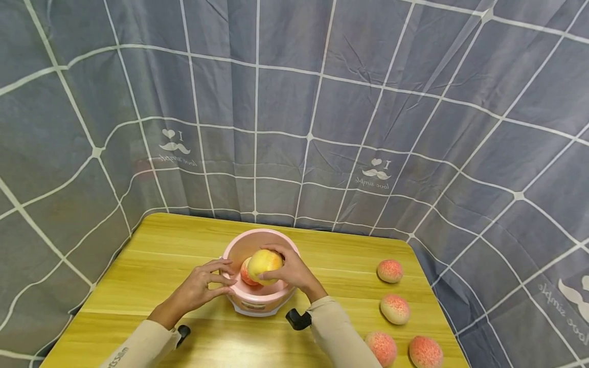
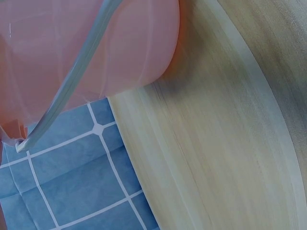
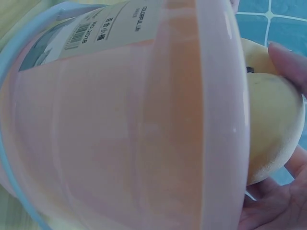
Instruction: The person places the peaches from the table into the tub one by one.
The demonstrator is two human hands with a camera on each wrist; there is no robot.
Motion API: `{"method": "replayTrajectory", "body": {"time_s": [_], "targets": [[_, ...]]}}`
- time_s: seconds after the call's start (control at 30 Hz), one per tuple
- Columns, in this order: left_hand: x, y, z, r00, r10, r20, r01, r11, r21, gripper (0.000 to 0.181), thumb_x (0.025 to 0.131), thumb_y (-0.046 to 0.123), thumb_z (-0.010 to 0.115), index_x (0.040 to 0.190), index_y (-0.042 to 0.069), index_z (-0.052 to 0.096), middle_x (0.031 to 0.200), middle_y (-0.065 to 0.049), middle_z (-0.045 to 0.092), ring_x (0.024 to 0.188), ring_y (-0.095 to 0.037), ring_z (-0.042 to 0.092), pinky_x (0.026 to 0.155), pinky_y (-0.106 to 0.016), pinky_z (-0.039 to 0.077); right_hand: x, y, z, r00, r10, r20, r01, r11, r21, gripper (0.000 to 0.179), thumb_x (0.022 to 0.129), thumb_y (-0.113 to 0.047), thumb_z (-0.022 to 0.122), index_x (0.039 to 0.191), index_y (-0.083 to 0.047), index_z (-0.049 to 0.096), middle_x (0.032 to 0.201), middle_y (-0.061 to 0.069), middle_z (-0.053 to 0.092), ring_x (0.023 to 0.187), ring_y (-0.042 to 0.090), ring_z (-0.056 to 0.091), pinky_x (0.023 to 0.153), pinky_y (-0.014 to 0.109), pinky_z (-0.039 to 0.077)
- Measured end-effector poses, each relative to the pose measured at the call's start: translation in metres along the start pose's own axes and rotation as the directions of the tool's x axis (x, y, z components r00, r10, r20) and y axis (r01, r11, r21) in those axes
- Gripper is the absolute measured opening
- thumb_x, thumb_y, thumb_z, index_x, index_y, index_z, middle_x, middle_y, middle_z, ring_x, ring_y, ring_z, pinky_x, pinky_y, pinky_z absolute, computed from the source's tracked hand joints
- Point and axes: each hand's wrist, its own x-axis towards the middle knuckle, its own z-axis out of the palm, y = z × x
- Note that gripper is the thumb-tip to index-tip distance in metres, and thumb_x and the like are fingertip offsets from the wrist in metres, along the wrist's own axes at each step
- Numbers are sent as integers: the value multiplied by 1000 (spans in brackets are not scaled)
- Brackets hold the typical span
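Note:
A pink bucket [image 1: 250, 298] stands on the wooden table, with at least one red-orange peach [image 1: 247, 272] inside it. My right hand [image 1: 294, 267] grips a yellow peach [image 1: 264, 265] at the bucket's mouth, thumb on the near side and fingers over the far side. In the right wrist view, the yellow peach [image 3: 273, 120] shows past the bucket's rim [image 3: 225, 120], its stem end visible. At the bucket's left rim, my left hand [image 1: 202, 281] holds the edge with bent fingers. The left wrist view shows mostly the bucket's wall [image 2: 129, 43] and its pale handle [image 2: 76, 72].
Several peaches lie on the table's right side: one at the back [image 1: 389, 271], another [image 1: 394, 309] nearer, and a front pair, left [image 1: 382, 348] and right [image 1: 425, 351]. A grey checked curtain [image 1: 285, 102] hangs behind and beside the table [image 1: 161, 245].

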Motion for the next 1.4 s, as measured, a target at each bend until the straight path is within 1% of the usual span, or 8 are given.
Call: {"method": "replayTrajectory", "body": {"time_s": [0.1,0.27,0.4,0.63,0.83,0.93,1.1,1.4], "targets": [[0,0,1,1000,6,0,-6,1000,-9,27,61,5,86,86,13,79,97,-4,68,102,-36,63,94,-31,52,4,14,1,1000,1,-1,-1,1000,-9,61,76,-1,80,131,1,56,132,14,53,104,20,57,89,31,52],[1,1,0,1000,16,-8,-16,1000,-12,27,60,4,87,85,11,79,97,-3,68,102,-36,62,101,-16,42,4,20,-2,999,29,-13,-28,997,67,53,81,-4,77,130,-2,57,132,13,56,119,29,55,102,42,47],[2,2,-1,1000,16,-12,-16,1000,4,28,59,5,87,85,12,79,97,-2,68,101,-38,63,100,-16,43,3,20,-8,999,23,-30,-19,993,115,50,84,-4,74,130,-2,57,131,15,56,120,32,55,101,44,48],[1,2,-1,1000,-13,0,13,1000,8,27,61,5,87,85,12,80,100,-3,69,102,-37,63,94,-24,51,-1,19,-12,999,33,-38,-29,995,99,50,86,-1,71,133,-1,54,130,16,57,121,35,54,102,47,45],[1,2,0,1000,-28,12,28,1000,14,26,62,6,86,87,13,80,100,-2,69,103,-36,63,89,-36,55,-11,-2,-17,999,20,-34,-17,995,100,47,87,-1,69,132,2,54,129,20,56,120,40,53,98,42,49],[1,2,0,1000,-24,9,24,1000,12,27,62,6,86,86,12,80,100,-2,69,103,-36,63,92,-29,53,-15,-8,-19,999,10,-35,-7,994,105,45,88,-2,68,131,3,55,129,21,56,120,40,53,98,41,50],[1,1,0,1000,-13,-1,13,1000,2,27,61,5,87,86,11,80,100,-3,69,102,-37,63,100,-12,40,-17,-6,-23,999,10,-44,-5,994,109,46,87,-3,69,131,2,55,130,21,56,121,43,51,98,43,49],[0,1,0,1000,-8,-6,8,1000,1,28,60,3,87,86,10,79,100,-4,68,102,-38,63,102,-10,36,-21,-3,-30,999,-14,-36,18,994,112,46,88,0,66,132,5,53,132,23,54,122,44,51,99,42,49]]}}
